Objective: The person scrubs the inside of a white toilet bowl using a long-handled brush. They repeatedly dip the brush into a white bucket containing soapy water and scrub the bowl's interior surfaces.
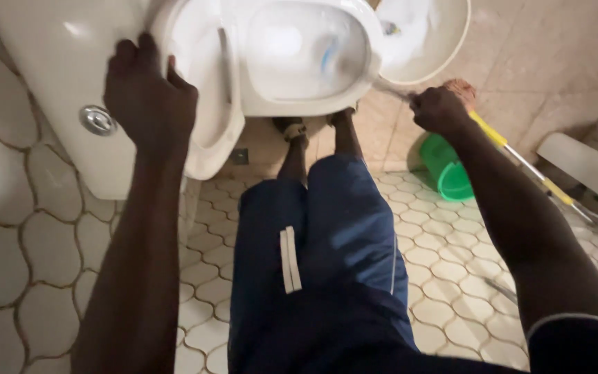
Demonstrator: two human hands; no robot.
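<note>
Nearest me, at six o'clock, are my own legs in dark blue shorts (pixel 327 277), standing on the pale tiled floor (pixel 444 277). My feet reach to the foot of the toilet.

My left hand (pixel 148 97) is at about ten o'clock, fingers curled over the edge of the raised white toilet lid (pixel 202 83) where it leans toward the cistern (pixel 50 83). It is grasping that edge, knuckles toward me. A round chrome flush button (pixel 97 120) sits on the cistern just at eight o'clock from that hand.

My right hand (pixel 441 109) is at about one o'clock, clenched around the handle of a brush (pixel 389 88). The handle's long axis runs from the fist toward ten o'clock, up over the rim of the toilet bowl (pixel 306 55). The bowl lies at ten to eleven o'clock from the right hand, and that hand is the nearer one to its rim. The brush end is blurred; I think the pale blue smear inside the bowl is its head, but I cannot be sure.

Beyond the right hand, a white basin (pixel 437 41) sits at twelve o'clock from it. A green bucket (pixel 448 173) lies tipped on the floor at six o'clock from the hand, and a yellow-handled tool (pixel 520 163) runs off toward four o'clock.
</note>
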